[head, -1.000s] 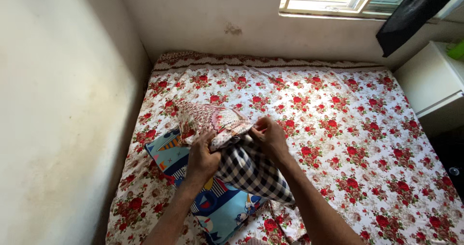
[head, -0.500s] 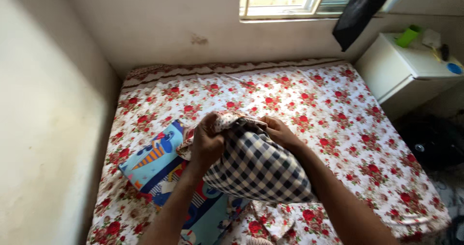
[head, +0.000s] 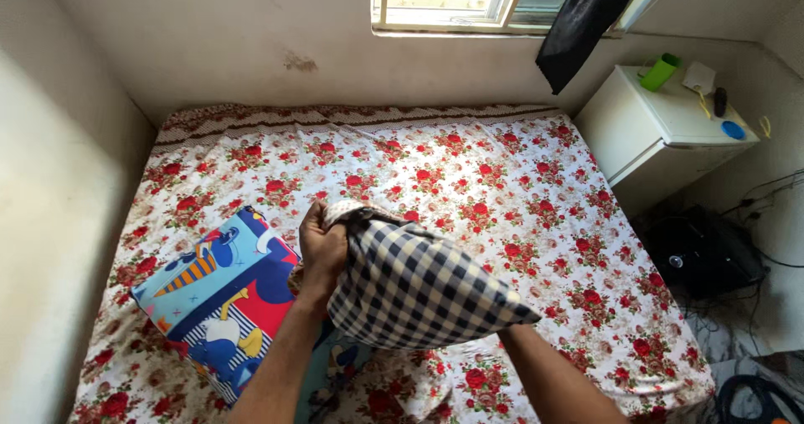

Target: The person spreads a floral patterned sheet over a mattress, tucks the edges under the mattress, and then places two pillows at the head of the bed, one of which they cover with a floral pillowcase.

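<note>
My left hand [head: 321, 252] grips one end of a black-and-white checked pillow [head: 419, 290], where a bit of floral pillowcase [head: 342, 213] is bunched. The pillow is lifted above the bed and hides my right hand; only the right forearm [head: 544, 374] shows below it. Under it, on the left of the bed, lies a blue cartoon-print pillow [head: 222, 298].
The bed is covered by a white sheet with red roses [head: 502, 190], set against walls at left and back. A white bedside cabinet [head: 662, 131] with a green cup [head: 660, 71] stands at right. A black cloth [head: 582, 22] hangs by the window. Dark gear and cables [head: 703, 252] lie on the floor.
The checked pillow has been lifted and turned toward me. Most of the floral case has slid off or bunched into the left hand. My right hand has gone behind the pillow.
</note>
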